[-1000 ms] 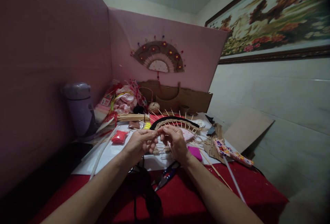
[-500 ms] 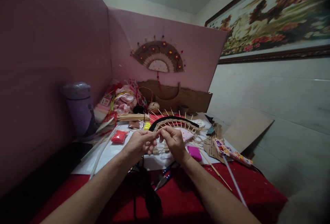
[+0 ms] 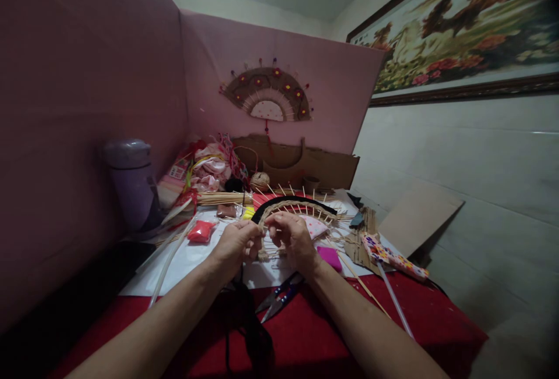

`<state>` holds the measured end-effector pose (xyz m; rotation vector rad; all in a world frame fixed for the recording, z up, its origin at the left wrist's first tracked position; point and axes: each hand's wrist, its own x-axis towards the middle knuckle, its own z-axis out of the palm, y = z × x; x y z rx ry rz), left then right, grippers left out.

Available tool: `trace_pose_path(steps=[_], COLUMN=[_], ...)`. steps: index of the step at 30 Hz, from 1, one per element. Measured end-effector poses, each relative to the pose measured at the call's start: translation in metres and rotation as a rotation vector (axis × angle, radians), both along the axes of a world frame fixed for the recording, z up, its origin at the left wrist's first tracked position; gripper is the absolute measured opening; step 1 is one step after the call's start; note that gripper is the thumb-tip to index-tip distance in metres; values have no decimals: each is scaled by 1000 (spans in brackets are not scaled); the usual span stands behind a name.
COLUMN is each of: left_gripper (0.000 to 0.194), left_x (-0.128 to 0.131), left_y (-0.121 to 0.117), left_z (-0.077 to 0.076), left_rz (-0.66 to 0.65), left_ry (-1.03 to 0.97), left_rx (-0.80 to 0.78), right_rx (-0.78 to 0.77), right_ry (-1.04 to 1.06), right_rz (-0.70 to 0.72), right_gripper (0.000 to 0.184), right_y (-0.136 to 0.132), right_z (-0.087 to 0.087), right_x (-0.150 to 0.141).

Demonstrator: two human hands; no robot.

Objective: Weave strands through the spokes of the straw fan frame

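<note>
My left hand (image 3: 238,243) is closed in a pinch; what lies between its fingertips is too small to make out. Just right of it, my right hand (image 3: 292,242) has bent fingers, its fingertips close to the left ones and whatever they grip hidden. Behind both hands lies a half-round fan frame (image 3: 301,207) of thin sticks, woven with a black band and braided tan twine. Its lower middle is partly covered by my hands. Black yarn (image 3: 257,332) hangs in a bundle below my left hand. Thread snips (image 3: 279,300) lie with blades apart beneath my wrists.
A red clay packet (image 3: 201,231) lies left, a magenta packet (image 3: 329,258) right. Behind are bamboo sticks (image 3: 222,199), a twine ball (image 3: 260,181) and cardboard (image 3: 332,166). A purple flask (image 3: 133,187) stands left. A finished fan (image 3: 273,85) hangs on the pink panel.
My fingertips, which met in front of the fan frame, have drawn slightly apart. The right fingers have loosened a little, and more of the snips shows below.
</note>
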<state>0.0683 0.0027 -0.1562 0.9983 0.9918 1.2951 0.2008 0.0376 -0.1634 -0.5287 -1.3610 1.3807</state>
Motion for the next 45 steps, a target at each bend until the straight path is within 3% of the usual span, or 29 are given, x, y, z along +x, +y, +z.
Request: trace_pose_path(steps=[3, 13, 22, 26, 29, 33, 36, 45], left_gripper=[12, 15, 15, 14, 10, 9, 9, 18], left_x=[-1, -7, -7, -6, -4, -1, -1, -4], left_y=[-2, -2, -4, 0, 3, 4, 1, -4], left_z=[1, 4, 5, 0, -1, 2, 4, 4], left_rz=[-43, -188, -143, -47, 34, 86, 97, -202], left_ry=[-54, -118, -87, -68, -75, -95, -123, -156], left_rx=[10, 51, 34, -4, -24, -55, -65, 104], right_rx=[17, 390, 720, 812, 711, 387, 247, 73], right_ry=[14, -277, -486, -519, -462, -259, -132, -108], right_rz=[-59, -229, -349, -342, -306, -178, -103, -19], right_gripper=[22, 21, 21, 22, 21, 22, 23, 20], right_y=[3, -5, -5, -8, -9, -5, -1, 4], right_z=[0, 3, 2, 2, 1, 0, -1, -3], right_x=[2, 5, 11, 8, 5, 2, 2, 2])
